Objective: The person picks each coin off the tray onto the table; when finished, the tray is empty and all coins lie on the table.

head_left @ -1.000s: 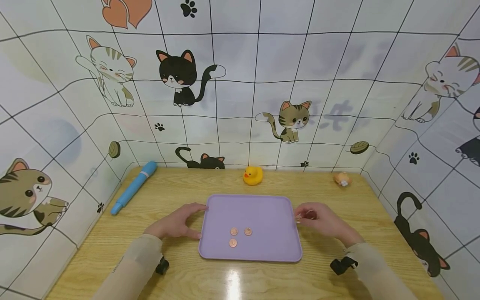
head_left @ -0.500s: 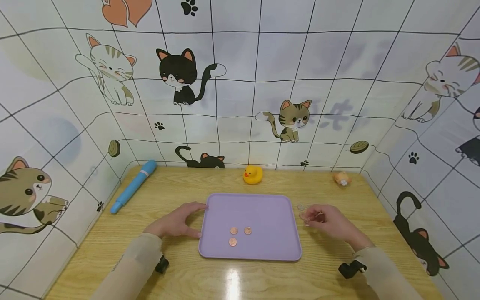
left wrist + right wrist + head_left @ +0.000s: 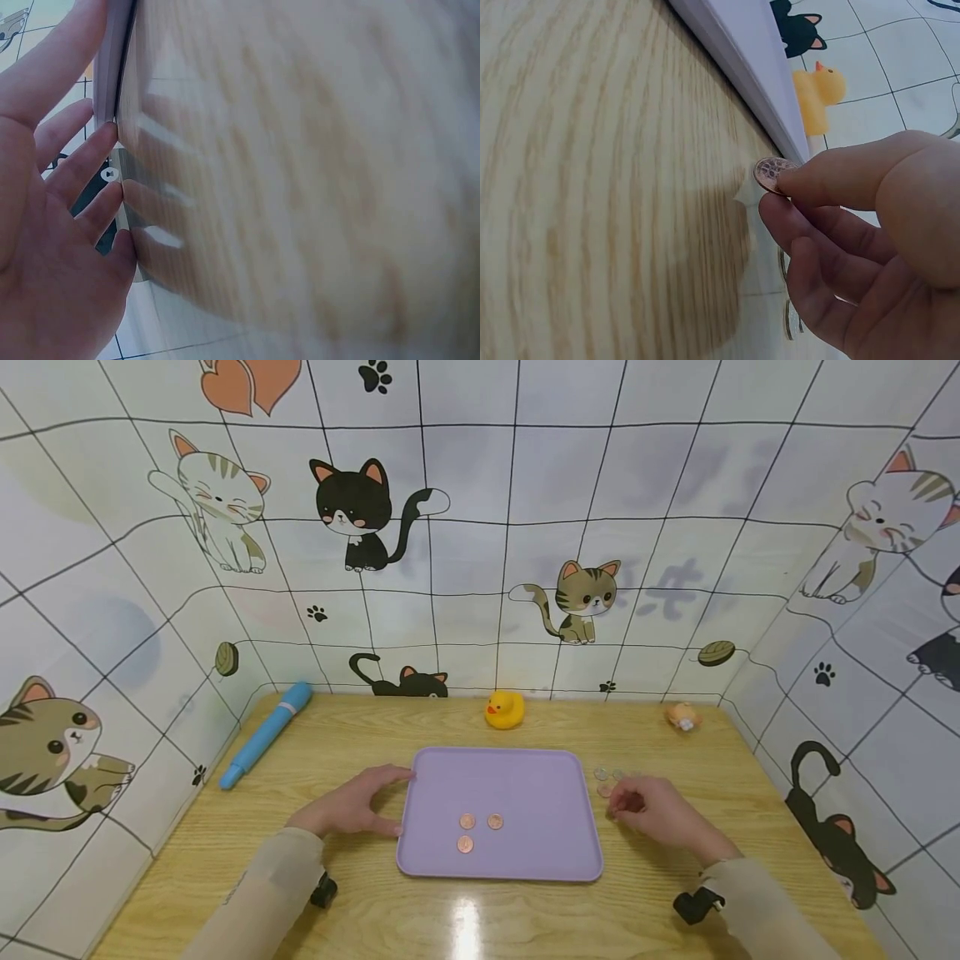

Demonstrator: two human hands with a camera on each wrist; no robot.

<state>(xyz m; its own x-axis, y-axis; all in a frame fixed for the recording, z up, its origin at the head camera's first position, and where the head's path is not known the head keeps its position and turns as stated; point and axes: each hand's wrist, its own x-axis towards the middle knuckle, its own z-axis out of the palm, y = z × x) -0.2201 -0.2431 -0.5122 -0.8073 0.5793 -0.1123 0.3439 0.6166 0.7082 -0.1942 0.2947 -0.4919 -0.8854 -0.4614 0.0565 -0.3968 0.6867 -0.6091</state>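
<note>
between the thumb and forefinger of the right hand (image 3: 663,814) a copper-coloured coin (image 3: 767,172) is pinched, much of its face showing past the thumb tip, while that hand's other fingers curl loosely beneath. just beside these fingers, towards the left hand (image 3: 356,802), runs the right rim of a shallow lilac tray (image 3: 517,781). the left hand's fingers are spread wide, thumb and forefinger well apart, their tips at the tray's left rim. three copper-coloured coins (image 3: 467,821) lie flat in the tray, nearer the left fingertips than the right: two side by side, the third just below the left one, towards the wearer. just beyond the right fingertips, outside the tray, a loose copper-coloured coin (image 3: 604,791) lies on the wooden table (image 3: 360,902), with silvery coins (image 3: 601,773) just past it; their full number is hard to tell behind the hand. farther off, past the tray and between the reach of both hands, sits a yellow duck (image 3: 505,710); well beyond the left fingers lies a blue pen-shaped thing (image 3: 266,735), and well beyond the right ones a small orange-brown object (image 3: 683,717).
</note>
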